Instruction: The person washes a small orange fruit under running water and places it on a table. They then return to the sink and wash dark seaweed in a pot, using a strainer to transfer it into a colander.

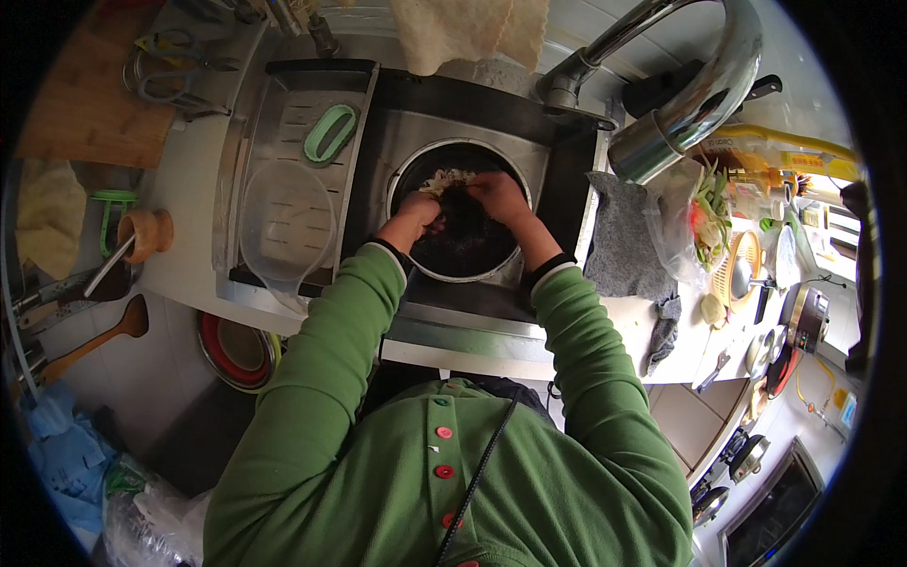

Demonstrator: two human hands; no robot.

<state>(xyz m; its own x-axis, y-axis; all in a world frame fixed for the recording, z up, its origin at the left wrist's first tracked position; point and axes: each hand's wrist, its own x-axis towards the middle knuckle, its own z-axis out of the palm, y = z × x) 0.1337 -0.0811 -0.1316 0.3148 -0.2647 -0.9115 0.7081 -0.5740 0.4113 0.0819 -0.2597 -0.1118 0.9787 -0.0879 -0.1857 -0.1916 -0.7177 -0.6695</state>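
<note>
A round dark pan with a pale metal rim [471,278] sits in the sink basin [453,305]. Both my hands are inside it. My left hand [421,210] is at the pan's left side, fingers bent, by some small reddish pieces. My right hand [500,198] is at the upper right, its fingertips pinched together beside pale food scraps [448,180] near the far side. Whether either hand grips anything is too small to tell. The rest of the pan's inside looks dark and wet.
A metal drainer tray [297,106] left of the basin holds a green-handled brush [330,135] and a clear plastic container [289,220]. The chrome faucet [648,145] arches at upper right. A grey cloth [627,241] and a plastic bag of vegetables [708,220] lie on the right counter.
</note>
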